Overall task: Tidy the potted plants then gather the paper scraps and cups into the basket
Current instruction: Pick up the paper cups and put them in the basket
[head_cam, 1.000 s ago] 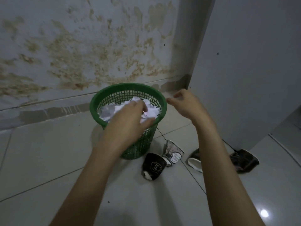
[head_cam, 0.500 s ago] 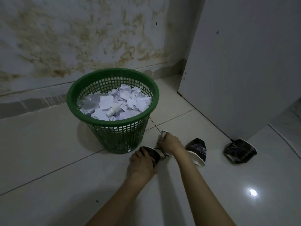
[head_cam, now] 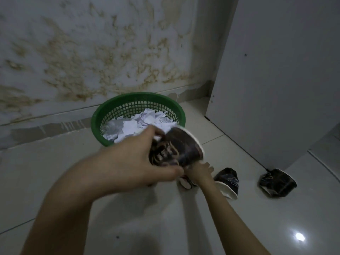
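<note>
Left hand lifts a dark cup beside the green basket.
The left hand (head_cam: 139, 161) grips a dark paper cup (head_cam: 178, 148), blurred, white rim tilted toward the green basket (head_cam: 103, 115) of paper scraps (head_cam: 145, 122). The right hand (head_cam: 198, 171), fingers half hidden, touches a crushed cup (head_cam: 185, 183); its grip is unclear. Two cups (head_cam: 228, 182) (head_cam: 276, 182) lie right.

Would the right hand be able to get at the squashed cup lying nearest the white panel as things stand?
Probably yes, once freed: the right hand is low on a crumpled cup, and only bare floor and another fallen cup lie between it and the squashed cup.
</note>
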The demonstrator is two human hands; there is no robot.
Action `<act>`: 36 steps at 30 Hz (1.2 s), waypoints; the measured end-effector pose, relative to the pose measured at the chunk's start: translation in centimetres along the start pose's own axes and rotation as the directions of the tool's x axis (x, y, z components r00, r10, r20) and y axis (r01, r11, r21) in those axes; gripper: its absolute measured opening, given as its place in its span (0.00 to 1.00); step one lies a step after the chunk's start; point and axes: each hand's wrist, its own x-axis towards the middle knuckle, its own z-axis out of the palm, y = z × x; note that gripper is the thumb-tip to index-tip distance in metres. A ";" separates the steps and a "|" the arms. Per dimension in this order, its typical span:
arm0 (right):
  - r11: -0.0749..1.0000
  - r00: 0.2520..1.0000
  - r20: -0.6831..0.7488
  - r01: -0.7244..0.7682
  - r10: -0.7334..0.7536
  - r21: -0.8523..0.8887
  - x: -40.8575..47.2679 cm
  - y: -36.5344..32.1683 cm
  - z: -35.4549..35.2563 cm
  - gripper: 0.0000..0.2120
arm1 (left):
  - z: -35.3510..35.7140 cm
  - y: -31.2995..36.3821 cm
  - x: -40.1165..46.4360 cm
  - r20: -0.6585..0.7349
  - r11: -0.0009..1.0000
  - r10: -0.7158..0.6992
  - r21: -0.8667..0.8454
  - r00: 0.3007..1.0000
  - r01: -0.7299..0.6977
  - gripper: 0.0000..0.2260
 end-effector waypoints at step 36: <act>0.779 0.834 -0.022 0.505 -0.552 -0.372 -2.5 -13.6 -8.5 0.22 | 1.0 -8.7 12.7 -0.345 0.818 -0.255 0.421 0.903 0.392 0.21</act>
